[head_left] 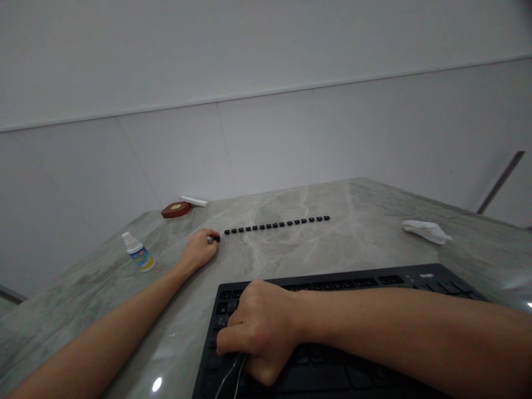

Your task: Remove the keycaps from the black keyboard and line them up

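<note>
My left hand (201,247) rests on the table at the left end of a row of black keycaps (275,225), its fingers closed on a small black keycap (217,239). A black keyboard (430,275) lies in front of me, with bare key sockets along its top row and upper left corner. Over the keyboard's left side, my right hand (261,330) is closed around a wire keycap puller (230,378). Two thin metal wires stick out below that fist, and the rest of the tool is hidden by the fingers.
A small spray bottle (140,254) with a white cap stands to the left. Farther back lie a reddish-brown case (175,209) and a white strip (194,201). On the right is a crumpled white cloth or tissue (426,231). A pale wall (266,138) rises behind the marbled table (332,249).
</note>
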`<move>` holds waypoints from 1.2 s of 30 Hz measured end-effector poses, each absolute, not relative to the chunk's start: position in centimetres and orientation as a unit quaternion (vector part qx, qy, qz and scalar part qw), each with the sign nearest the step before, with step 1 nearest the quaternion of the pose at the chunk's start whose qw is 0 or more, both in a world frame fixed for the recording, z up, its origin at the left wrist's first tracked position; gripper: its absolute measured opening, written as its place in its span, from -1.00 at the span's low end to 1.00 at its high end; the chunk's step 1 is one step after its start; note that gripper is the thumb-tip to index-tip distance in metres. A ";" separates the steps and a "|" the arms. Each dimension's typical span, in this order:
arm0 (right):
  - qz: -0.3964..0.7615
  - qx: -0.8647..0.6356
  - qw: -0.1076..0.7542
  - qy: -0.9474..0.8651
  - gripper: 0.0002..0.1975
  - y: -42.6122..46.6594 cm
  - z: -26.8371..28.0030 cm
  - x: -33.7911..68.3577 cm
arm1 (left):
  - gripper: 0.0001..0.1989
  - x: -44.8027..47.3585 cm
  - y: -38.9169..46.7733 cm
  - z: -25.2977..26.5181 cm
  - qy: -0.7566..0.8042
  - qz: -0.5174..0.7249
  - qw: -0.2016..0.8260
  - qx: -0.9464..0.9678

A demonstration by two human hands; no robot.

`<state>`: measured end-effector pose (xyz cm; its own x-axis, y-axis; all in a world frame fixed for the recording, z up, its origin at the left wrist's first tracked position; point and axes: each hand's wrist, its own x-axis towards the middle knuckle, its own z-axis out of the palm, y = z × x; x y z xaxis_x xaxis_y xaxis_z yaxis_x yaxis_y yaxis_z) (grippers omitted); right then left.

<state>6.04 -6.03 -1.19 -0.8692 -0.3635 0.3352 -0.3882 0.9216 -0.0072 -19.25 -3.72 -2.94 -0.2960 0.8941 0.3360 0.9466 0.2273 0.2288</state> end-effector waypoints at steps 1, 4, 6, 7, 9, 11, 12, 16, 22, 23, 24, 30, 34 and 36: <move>0.037 0.195 0.166 -0.966 -0.74 -6.0 -1.2 6.0 | -0.68 -19.3 -3.7 -3.0 -0.781 -0.198 0.067 -0.588; 0.037 0.195 0.169 -0.965 -0.74 -6.0 -1.3 6.0 | -0.68 -19.3 -3.7 -3.0 -0.782 -0.202 0.067 -0.586; 0.035 0.194 0.169 -0.966 -0.74 -6.0 -1.4 6.0 | -0.68 -19.4 -3.6 -3.1 -0.783 -0.204 0.066 -0.584; 0.030 0.195 0.167 -0.966 -0.75 -6.0 -1.3 6.0 | -0.67 -19.4 -3.6 -3.1 -0.783 -0.204 0.066 -0.584; 0.013 0.196 0.161 -0.967 -0.78 -6.1 -1.1 6.1 | -0.67 -19.4 -3.6 -3.1 -0.785 -0.203 0.064 -0.582; -0.012 0.198 0.154 -0.968 -0.81 -6.4 -0.6 6.2 | -0.67 -19.4 -3.6 -3.1 -0.786 -0.202 0.062 -0.581; -0.027 0.199 0.145 -0.969 -0.81 -6.6 -0.3 6.3 | -0.67 -19.5 -3.6 -3.1 -0.787 -0.202 0.060 -0.581; -0.096 0.200 0.130 -0.966 -0.84 -8.0 0.6 7.0 | -0.68 -19.5 -3.6 -3.1 -0.789 -0.198 0.054 -0.579; -0.065 0.272 0.189 -0.941 -0.85 -9.5 -0.1 8.0 | -0.68 -19.7 -3.5 -3.2 -0.791 -0.199 0.053 -0.576; -0.063 0.275 0.186 -0.941 -0.87 -9.5 -0.3 8.0 | -0.68 -19.7 -3.5 -3.2 -0.791 -0.200 0.053 -0.576; -0.064 0.271 0.185 -0.942 -0.88 -9.5 -0.4 7.9 | -0.67 -19.7 -3.5 -3.2 -0.791 -0.201 0.053 -0.576; -0.091 0.260 0.284 -0.918 -0.80 -8.6 -0.9 7.1 | -0.65 -19.9 -3.5 -3.3 -0.789 -0.204 0.056 -0.577; -0.090 0.258 0.324 -0.906 -0.79 -8.6 -1.3 6.9 | -0.65 -19.8 -3.5 -3.2 -0.789 -0.203 0.059 -0.577; -0.087 0.254 0.340 -0.901 -0.78 -8.6 -1.4 6.9 | -0.65 -19.8 -3.5 -3.2 -0.792 -0.202 0.061 -0.573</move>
